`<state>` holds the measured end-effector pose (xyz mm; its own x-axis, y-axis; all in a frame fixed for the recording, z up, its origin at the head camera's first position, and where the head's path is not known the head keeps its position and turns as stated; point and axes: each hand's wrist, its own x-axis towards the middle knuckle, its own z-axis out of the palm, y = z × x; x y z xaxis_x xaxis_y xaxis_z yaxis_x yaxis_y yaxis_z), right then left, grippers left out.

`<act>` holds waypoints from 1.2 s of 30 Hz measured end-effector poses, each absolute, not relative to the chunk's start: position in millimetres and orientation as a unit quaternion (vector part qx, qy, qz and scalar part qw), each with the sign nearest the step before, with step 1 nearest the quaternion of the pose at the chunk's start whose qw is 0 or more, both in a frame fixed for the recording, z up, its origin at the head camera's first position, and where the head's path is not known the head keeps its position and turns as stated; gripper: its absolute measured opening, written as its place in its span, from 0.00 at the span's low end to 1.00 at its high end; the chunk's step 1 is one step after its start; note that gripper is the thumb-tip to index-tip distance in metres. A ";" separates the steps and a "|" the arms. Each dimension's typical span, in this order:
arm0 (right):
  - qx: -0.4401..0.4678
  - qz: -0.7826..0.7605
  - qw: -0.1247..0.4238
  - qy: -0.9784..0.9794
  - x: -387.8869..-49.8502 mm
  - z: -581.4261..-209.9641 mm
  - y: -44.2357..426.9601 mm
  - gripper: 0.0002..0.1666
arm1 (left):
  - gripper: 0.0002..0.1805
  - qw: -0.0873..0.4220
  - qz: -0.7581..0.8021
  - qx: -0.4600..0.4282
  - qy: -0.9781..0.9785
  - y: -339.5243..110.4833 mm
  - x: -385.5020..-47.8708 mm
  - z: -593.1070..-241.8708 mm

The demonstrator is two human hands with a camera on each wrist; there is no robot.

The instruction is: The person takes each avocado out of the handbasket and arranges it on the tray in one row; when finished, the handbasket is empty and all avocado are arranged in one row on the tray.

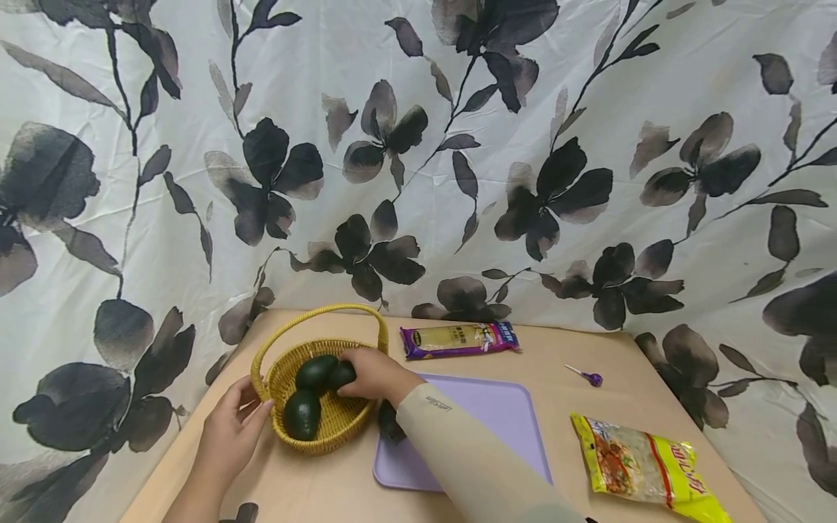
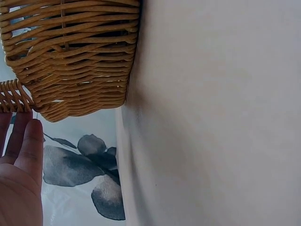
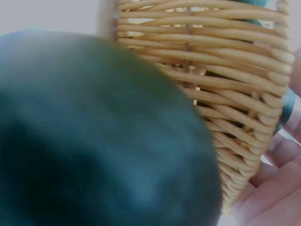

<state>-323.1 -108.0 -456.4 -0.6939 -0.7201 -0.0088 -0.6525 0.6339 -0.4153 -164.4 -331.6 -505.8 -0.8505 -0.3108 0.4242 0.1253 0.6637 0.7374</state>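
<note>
A yellow wicker basket (image 1: 317, 439) holds several dark green, avocado-like fruits (image 1: 302, 415). My left hand (image 1: 225, 443) holds the base of its arched handle at the left rim; in the left wrist view the fingers of that hand (image 2: 23, 165) meet the handle's foot beside the woven wall (image 2: 89, 61). Inside the basket, my right hand (image 1: 375, 374) grips one dark green fruit (image 1: 341, 375). Another dark fruit (image 1: 390, 423) lies at the tray's left edge, partly covered by my right sleeve. A large dark green fruit (image 3: 103, 136) fills much of the right wrist view, in front of the basket wall (image 3: 235, 61).
A lilac tray (image 1: 408, 479) lies right of the basket, partly under my right forearm. Behind it is a purple packet (image 1: 458, 340). To the right are a purple lollipop (image 1: 593, 379) and a yellow food bag (image 1: 644, 465). A floral cloth (image 1: 458, 218) hangs at the back.
</note>
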 end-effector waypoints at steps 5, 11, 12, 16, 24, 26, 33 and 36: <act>-0.381 -0.224 0.091 0.892 -321.4 -455.0 -101.4 0.33 | 0.28 0.273 -0.402 0.056 -0.872 -331.3 -163.9 -505.8; -0.382 -0.250 0.091 0.885 -319.5 -451.0 -94.3 0.36 | 0.27 0.276 -0.402 0.057 -0.871 -330.6 -162.8 -504.8; -0.382 -0.255 0.092 0.883 -319.0 -449.7 -92.9 0.37 | 0.27 0.277 -0.402 0.056 -0.871 -330.4 -162.8 -504.8; -0.383 -0.279 0.094 0.875 -315.7 -444.2 -86.3 0.40 | 0.27 0.277 -0.405 0.057 -0.870 -329.6 -162.9 -503.8; -0.402 -0.291 0.072 0.865 -308.1 -430.1 -70.1 0.40 | 0.28 0.277 -0.403 0.058 -0.870 -327.3 -163.0 -502.4; -0.400 -0.292 0.071 0.866 -306.5 -429.7 -65.6 0.40 | 0.28 0.278 -0.402 0.056 -0.870 -327.5 -163.4 -503.0; -0.380 -0.320 0.065 0.866 -300.9 -433.8 -45.6 0.39 | 0.28 0.275 -0.394 0.056 -0.875 -329.1 -165.1 -506.0; -0.370 -0.343 0.061 0.861 -298.7 -434.2 -35.9 0.38 | 0.28 0.276 -0.396 0.057 -0.874 -329.6 -165.0 -506.2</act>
<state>-298.7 -35.9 -434.2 -0.7182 -0.6799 0.1482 -0.5956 0.4905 -0.6361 -165.0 -329.6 -506.2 -0.8416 -0.3182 0.4365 0.1189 0.6792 0.7243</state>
